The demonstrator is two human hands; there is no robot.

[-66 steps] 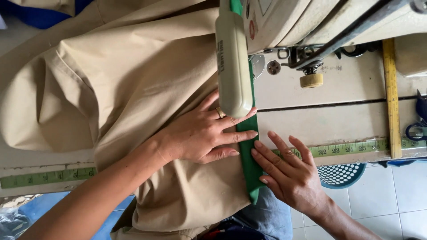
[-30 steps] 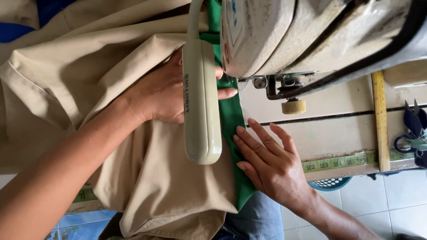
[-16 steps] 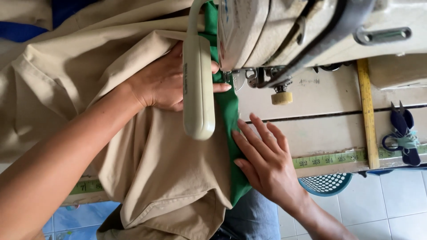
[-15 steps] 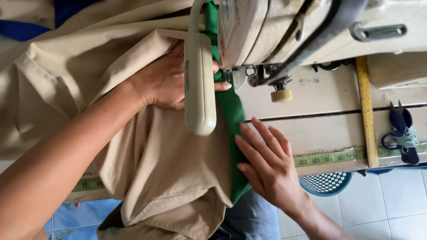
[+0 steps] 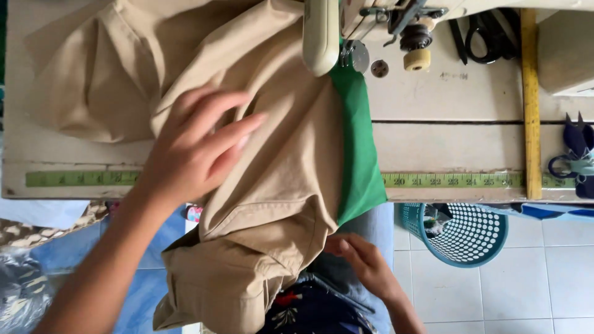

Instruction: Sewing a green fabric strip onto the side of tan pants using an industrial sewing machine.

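Observation:
A tan garment (image 5: 272, 161) lies across the sewing table and hangs over its front edge, with a green fabric strip (image 5: 357, 148) along its right side. My left hand (image 5: 195, 145) hovers flat over the tan cloth with fingers spread, blurred by motion. My right hand (image 5: 362, 263) is below the table edge at my lap, fingers touching the hanging tan fabric's lower edge. The cream sewing machine head (image 5: 322, 31) stands over the top of the green strip.
A wooden table (image 5: 445, 148) carries green measuring tapes (image 5: 458, 180) along its front edge and a yellow ruler (image 5: 529, 93) at right. Black scissors (image 5: 479, 37) and blue-handled scissors (image 5: 572, 158) lie right. A teal mesh basket (image 5: 461, 235) stands on the tiled floor.
My left hand has lifted off the fabric near the needle and moved left. My right hand has dropped from the green strip on the table down to the hanging cloth at my lap.

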